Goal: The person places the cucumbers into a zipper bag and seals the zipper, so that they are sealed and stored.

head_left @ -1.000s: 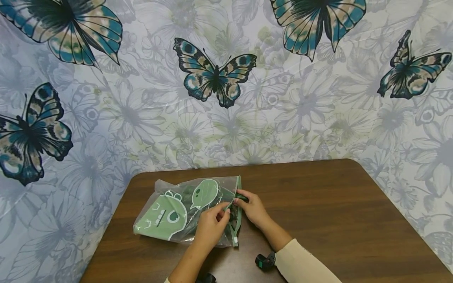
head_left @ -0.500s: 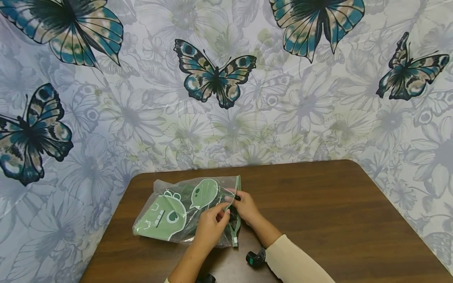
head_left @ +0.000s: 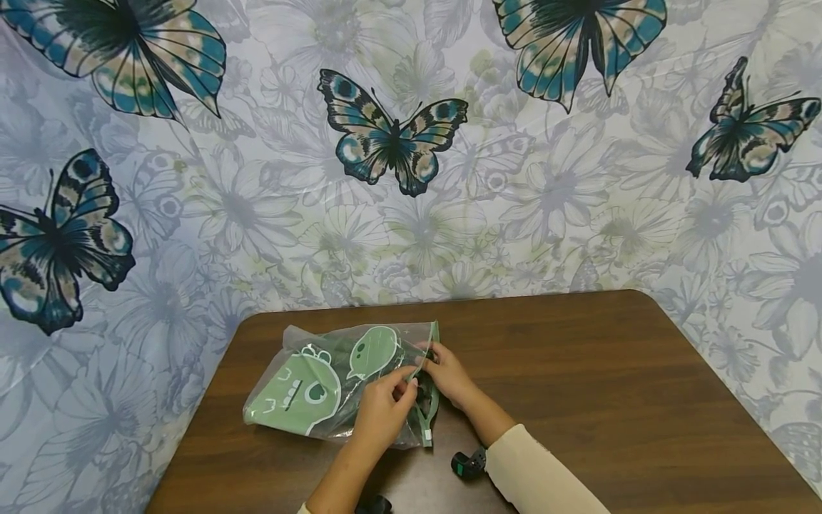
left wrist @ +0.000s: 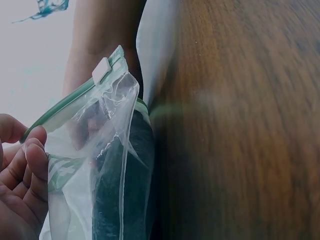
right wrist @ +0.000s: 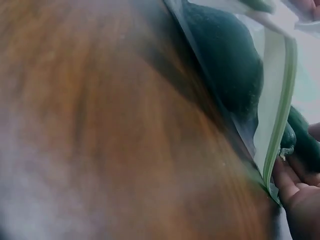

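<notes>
A clear zip bag (head_left: 295, 391) printed with green cartoon figures lies on the table, its green-edged mouth facing right. My left hand (head_left: 382, 412) pinches the edge of that mouth; the left wrist view shows its fingertips (left wrist: 37, 150) at the green zip strip (left wrist: 65, 106). At the opening is my right hand (head_left: 453, 377), its fingers partly inside. In the right wrist view it holds a dark green cucumber (right wrist: 306, 148) between thumb and fingers. Another dark green cucumber (right wrist: 225, 60) shows within the bag. Plastic and hands hide part of the contents.
The brown wooden table (head_left: 578, 371) extends to the right of the bag. A white slider (head_left: 427, 437) sits at the near end of the zip. Black wrist devices (head_left: 469, 464) are worn near both hands. Behind hangs a butterfly-patterned cloth (head_left: 257, 214).
My right hand has moved left into the bag's mouth with the cucumber, which no longer shows clearly in the head view. My left hand keeps its hold on the edge.
</notes>
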Tool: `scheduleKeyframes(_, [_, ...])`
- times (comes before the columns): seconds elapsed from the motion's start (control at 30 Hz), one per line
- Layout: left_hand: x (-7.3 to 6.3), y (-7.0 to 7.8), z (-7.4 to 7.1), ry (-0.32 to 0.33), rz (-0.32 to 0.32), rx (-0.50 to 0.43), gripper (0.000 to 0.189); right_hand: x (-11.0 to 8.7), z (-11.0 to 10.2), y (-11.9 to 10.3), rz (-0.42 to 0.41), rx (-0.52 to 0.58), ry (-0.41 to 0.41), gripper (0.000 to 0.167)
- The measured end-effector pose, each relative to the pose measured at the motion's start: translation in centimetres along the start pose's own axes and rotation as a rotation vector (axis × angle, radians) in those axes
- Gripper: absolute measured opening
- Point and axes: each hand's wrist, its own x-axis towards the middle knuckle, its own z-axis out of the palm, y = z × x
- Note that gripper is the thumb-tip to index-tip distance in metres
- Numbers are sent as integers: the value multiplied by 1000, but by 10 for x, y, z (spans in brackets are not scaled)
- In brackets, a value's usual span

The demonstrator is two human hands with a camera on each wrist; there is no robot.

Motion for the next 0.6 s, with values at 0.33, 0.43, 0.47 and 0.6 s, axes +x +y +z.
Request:
scheduleKeyframes(0.33, [1, 0, 0, -7, 1, 0, 21, -2, -10, 5, -19, -7, 24, 34])
scheduleKeyframes(0.43, [1, 0, 0, -4, 4, 0, 21, 0, -11, 6, -15, -5, 29, 32])
scheduleKeyframes(0.47, [1, 0, 0, -4, 3, -1, 21, 0, -11, 5, -15, -21, 34, 31])
scheduleKeyframes(0.6, [0, -1, 1, -8, -4, -2, 22, 1, -10, 3, -23, -160, 53, 28])
